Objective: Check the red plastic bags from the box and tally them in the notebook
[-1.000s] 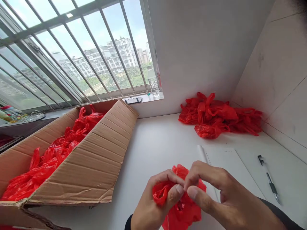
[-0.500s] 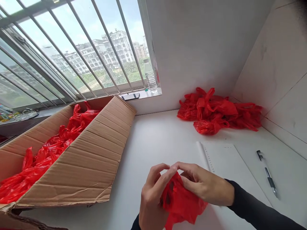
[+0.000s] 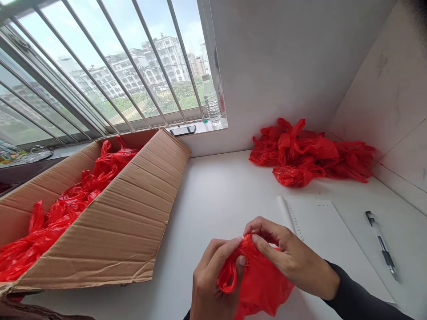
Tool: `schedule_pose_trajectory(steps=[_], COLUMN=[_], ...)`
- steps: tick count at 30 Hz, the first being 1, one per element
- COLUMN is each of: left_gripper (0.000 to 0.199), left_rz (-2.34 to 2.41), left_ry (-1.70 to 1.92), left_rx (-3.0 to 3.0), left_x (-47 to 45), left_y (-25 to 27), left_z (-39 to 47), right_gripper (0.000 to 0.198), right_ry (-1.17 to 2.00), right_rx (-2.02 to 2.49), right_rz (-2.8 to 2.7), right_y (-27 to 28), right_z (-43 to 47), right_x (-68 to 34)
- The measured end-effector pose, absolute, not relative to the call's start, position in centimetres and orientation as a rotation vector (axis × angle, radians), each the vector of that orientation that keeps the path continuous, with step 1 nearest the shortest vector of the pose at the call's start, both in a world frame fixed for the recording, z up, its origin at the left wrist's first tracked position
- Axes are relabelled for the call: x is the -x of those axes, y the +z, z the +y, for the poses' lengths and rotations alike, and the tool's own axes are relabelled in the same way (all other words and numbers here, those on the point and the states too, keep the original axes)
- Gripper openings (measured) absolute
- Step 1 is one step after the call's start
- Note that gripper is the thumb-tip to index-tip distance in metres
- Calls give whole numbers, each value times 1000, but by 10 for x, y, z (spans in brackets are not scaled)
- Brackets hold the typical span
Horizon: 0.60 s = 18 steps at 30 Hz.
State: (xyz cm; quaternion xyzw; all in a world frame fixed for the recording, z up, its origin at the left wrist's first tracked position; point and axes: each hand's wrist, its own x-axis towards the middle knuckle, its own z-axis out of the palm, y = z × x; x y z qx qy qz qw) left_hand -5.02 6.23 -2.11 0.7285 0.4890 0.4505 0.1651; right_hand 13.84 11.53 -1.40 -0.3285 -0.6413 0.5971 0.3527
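- A red plastic bag (image 3: pixel 263 284) hangs between your hands at the near edge of view, above a white table (image 3: pixel 213 191); whether its lower end touches the tabletop cannot be told.
- Your left hand (image 3: pixel 215 278) grips the bag, a twisted loop of red plastic showing between thumb and fingers.
- Your right hand (image 3: pixel 283 251) pinches the bag's top edge between thumb and fingers, just beside the left.
- Beyond your right wrist lie a white notebook (image 3: pixel 323 226) and a capped pen (image 3: pixel 383 246).
- Farther back, a pile of red bags (image 3: pixel 310 151) sits against the wall.
- To your left, an open cardboard box (image 3: pixel 113 226) holds more red bags (image 3: pixel 75 198).
- On the windowsill (image 3: pixel 203 127), a phone (image 3: pixel 183 130) lies near an upright clear bottle (image 3: pixel 212 104).
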Motion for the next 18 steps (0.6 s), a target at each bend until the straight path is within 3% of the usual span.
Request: schedule_pose_trajectory(steps=[5, 10, 13, 18], left_gripper=[37, 27, 28, 41], left_rz=[1371, 1436, 1405, 1465], left_ry=[1342, 1579, 1640, 1509], left_rx=[-2076, -2011, -1955, -2030], left_x=[52, 46, 42, 44], left_y=[-22, -29, -32, -37], left_z=[64, 60, 57, 55], right_gripper=[24, 41, 32, 15], right_ry=[1587, 1797, 1867, 1690], right_rx=[899, 892, 796, 893], right_rz=[-1628, -1531, -1571, -1654], right_y=[-15, -21, -24, -21], right_z=[113, 114, 117, 117], right_x=[-137, -137, -136, -133])
